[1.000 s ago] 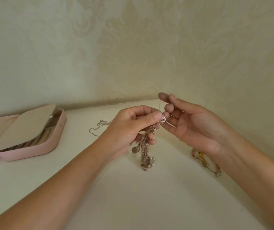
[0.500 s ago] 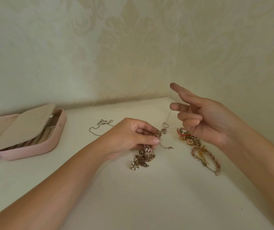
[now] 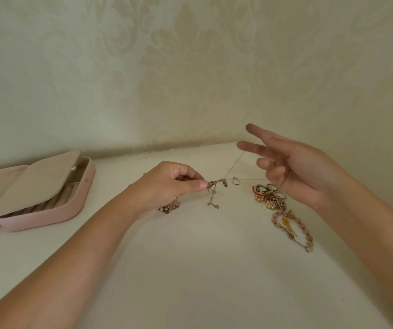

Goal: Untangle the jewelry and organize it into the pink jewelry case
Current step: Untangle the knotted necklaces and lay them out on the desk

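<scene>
your left hand [image 3: 174, 184] is curled, thumb and forefinger pinching a small tangle of chains [image 3: 215, 182] and holding it just above the table [image 3: 190, 269], with one short strand hanging down from the knot to the surface. your right hand [image 3: 295, 169] is raised to the right of it, palm turned inward, fingers spread and only loosely bent, gripping nothing you can see. a thin chain [image 3: 234, 165] runs taut from the tangle up toward those fingers, and a small ring [image 3: 236, 180] hangs on it just beside the knot; whether the chain is hooked over a finger cannot be told. under your left wrist a clump of jewelry [image 3: 169, 206] lies on the table, partly hidden by the hand. below your right hand sits a heap of rings and earrings [image 3: 270, 195], and nearer you, touching it, a beaded bracelet [image 3: 293, 230]. the pink jewelry case [image 3: 81, 203] lies open far to the left, well apart from everything else, its beige flap [image 3: 31, 184] tilted over the slotted compartments. the wallpapered wall [image 3: 190, 91] closes the corner behind.
</scene>
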Demonstrator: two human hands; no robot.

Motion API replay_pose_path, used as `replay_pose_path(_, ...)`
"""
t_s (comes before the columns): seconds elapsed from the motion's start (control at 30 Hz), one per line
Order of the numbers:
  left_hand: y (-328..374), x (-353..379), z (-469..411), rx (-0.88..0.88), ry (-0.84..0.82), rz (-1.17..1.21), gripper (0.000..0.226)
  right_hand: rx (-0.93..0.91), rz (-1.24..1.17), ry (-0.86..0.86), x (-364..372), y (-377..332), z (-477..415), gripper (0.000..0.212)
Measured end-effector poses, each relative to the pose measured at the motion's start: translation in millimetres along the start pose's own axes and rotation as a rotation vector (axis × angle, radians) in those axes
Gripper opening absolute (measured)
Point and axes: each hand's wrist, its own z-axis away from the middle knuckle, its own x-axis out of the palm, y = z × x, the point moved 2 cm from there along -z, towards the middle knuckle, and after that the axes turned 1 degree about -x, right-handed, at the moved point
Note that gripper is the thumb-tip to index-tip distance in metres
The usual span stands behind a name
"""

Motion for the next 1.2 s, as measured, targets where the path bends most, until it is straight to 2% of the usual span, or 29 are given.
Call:
replay_pose_path(0.13,0,2,1,0.022,-0.045,0.062,0.015,0.057,0.267,-0.065,5,6,5,0.034)
replay_pose_path(0.23,3,4,1,0.065,-0.142,0.264,0.017,0.045,0.612,0.103,1,9,3,0.013)
replay_pose_path(0.33,5,7,2,0.065,-0.181,0.384,0.019,-0.063,1.105,0.239,-4,14,-1,0.019)
replay_pose_path(0.37,5,9,2,0.058,-0.182,0.398,0.02,-0.117,1.17,0.237,-2,14,-1,0.018)
replay_pose_path(0.47,6,14,2,0.073,-0.196,0.374,0.024,-0.121,0.998,0.003,9,15,3,0.006)
replay_pose_path(0.57,8,18,2,0.097,-0.186,0.36,0.021,-0.026,0.859,-0.198,18,19,9,0.019)
replay_pose_path(0.67,9,19,3,0.111,-0.173,0.342,0.022,-0.038,0.794,-0.145,19,29,7,0.026)
replay_pose_path(0.77,8,18,2,0.101,-0.181,0.351,0.032,-0.07,0.705,-0.106,20,37,5,0.014)
replay_pose_path(0.83,8,16,2,0.086,-0.186,0.377,0.035,-0.084,0.669,-0.108,19,35,5,0.013)
replay_pose_path(1.03,10,16,3,0.115,-0.166,0.336,0.036,-0.092,0.608,-0.15,26,35,7,0.037)
replay_pose_path(1.2,13,17,5,0.106,-0.172,0.367,0.034,-0.081,0.562,-0.128,27,35,7,0.03)
